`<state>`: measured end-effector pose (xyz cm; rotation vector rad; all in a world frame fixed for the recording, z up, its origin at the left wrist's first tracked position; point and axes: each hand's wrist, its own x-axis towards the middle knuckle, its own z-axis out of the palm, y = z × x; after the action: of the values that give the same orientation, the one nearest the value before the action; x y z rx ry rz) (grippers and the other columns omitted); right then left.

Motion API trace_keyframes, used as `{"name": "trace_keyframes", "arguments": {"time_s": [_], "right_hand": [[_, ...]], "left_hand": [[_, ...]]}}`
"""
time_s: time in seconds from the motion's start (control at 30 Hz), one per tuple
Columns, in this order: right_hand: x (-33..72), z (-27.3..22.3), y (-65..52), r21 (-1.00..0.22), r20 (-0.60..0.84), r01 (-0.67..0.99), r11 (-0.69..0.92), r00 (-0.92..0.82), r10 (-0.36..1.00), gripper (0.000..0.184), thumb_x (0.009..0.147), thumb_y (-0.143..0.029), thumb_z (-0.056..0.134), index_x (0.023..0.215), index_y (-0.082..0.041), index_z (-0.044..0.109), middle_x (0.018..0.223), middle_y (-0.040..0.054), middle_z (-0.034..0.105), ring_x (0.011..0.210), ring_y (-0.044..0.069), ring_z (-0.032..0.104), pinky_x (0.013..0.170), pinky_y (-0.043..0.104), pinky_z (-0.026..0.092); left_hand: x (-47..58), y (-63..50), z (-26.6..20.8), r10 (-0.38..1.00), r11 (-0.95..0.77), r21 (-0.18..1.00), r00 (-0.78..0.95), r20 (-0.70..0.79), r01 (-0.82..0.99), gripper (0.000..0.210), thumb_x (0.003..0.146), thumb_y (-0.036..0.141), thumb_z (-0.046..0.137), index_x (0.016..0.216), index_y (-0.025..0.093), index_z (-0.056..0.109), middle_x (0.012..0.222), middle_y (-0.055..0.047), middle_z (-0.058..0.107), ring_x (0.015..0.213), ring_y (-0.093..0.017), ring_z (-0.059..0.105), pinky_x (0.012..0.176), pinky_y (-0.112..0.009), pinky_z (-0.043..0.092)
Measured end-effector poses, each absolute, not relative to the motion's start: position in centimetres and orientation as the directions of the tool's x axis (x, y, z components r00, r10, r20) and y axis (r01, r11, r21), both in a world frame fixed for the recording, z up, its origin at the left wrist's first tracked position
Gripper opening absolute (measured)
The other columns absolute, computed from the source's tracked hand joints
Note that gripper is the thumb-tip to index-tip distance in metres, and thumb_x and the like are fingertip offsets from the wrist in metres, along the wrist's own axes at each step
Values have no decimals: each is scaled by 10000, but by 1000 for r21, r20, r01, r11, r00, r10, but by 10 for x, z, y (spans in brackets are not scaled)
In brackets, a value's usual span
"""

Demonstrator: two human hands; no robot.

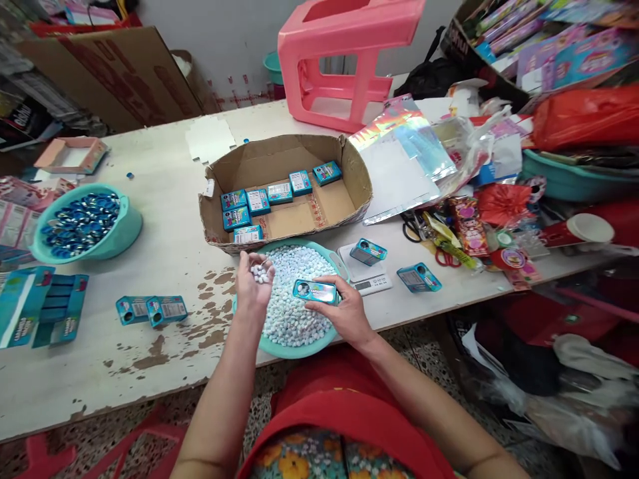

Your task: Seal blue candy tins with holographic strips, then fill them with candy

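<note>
My left hand (253, 283) is cupped, palm up, holding several small white candies (259, 273) at the left rim of a turquoise basin. That basin (299, 352) is full of pale white candies (299, 326). Above its right half, my right hand (344, 303) grips a small blue candy box (315, 291) between thumb and fingers. Just right of the basin, a blue box (368, 252) stands on a white digital scale (372, 285). Another blue box (419, 277) lies on the table farther right.
A cut-down cardboard carton (294, 223) behind the basin holds several blue boxes. Leftward are two blue boxes (152, 310), flat printed cartons (60, 313) and a turquoise tub (127, 229) of blue caps. A pink stool (324, 40) stands behind; scissors (412, 226) and wrappers clutter the right.
</note>
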<state>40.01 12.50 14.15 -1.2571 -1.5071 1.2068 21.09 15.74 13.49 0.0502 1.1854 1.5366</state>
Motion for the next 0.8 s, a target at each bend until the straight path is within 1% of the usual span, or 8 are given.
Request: {"name": "trace_keyframes", "arguments": {"time_s": [0.1,0.17,0.37,0.53,0.6,0.67,0.73,0.8], "right_hand": [[425,148,121,-986,-38,166,-16,-129,991,441,626,-391,794,994,-204,640,983,45,670,915,211,632,819,344,513],[446,148,119,-988,-72,145,-57,-103,992,445,628,-385,792,1002,-202,635,964,46,680,867,207,646,784,344,531],[518,133,119,-976,-167,139,-167,12,986,448,628,-391,789,998,-198,626,925,53,694,797,212,661,720,349,556],[570,119,123,-957,-231,157,-242,86,969,467,630,-398,786,1015,-189,623,964,70,694,826,226,659,755,370,545],[586,114,126,-950,-259,152,-272,99,961,468,631,-394,785,1018,-186,622,959,73,694,820,227,657,755,373,541],[599,110,130,-944,-276,156,-291,113,954,468,630,-395,785,1015,-185,623,945,72,694,816,229,654,762,380,535],[609,104,134,-938,-297,149,-313,116,948,470,633,-401,781,1018,-186,620,937,70,695,819,230,652,775,388,528],[616,99,139,-933,-320,133,-334,114,941,476,636,-403,779,1027,-189,613,941,66,694,831,230,651,788,389,522]], "left_hand": [[202,145,109,636,478,563,-177,-751,-674,243,811,346,603,716,163,474,590,19,512,450,-51,480,385,-132,343],[206,136,98,625,594,538,-77,-776,-599,181,766,290,632,772,154,514,599,15,516,421,-49,441,348,-130,263],[270,169,113,817,557,777,26,-576,-292,252,640,275,725,772,114,582,655,-1,539,498,-62,472,428,-159,320],[351,243,118,885,384,883,167,-436,271,146,757,289,602,740,144,607,533,20,481,470,-97,444,458,-202,299],[374,266,112,915,221,807,170,-365,547,97,777,219,565,721,155,612,603,-7,531,551,-128,501,523,-229,344],[390,280,106,929,61,651,196,-314,756,90,777,148,544,740,160,625,730,-42,580,693,-168,555,612,-256,381],[398,287,101,926,-31,503,215,-311,864,128,772,109,533,821,170,634,864,-64,592,808,-197,568,675,-273,394],[402,288,98,922,-59,418,210,-325,906,205,766,100,539,932,189,618,953,-67,577,851,-203,567,701,-279,400]]}}
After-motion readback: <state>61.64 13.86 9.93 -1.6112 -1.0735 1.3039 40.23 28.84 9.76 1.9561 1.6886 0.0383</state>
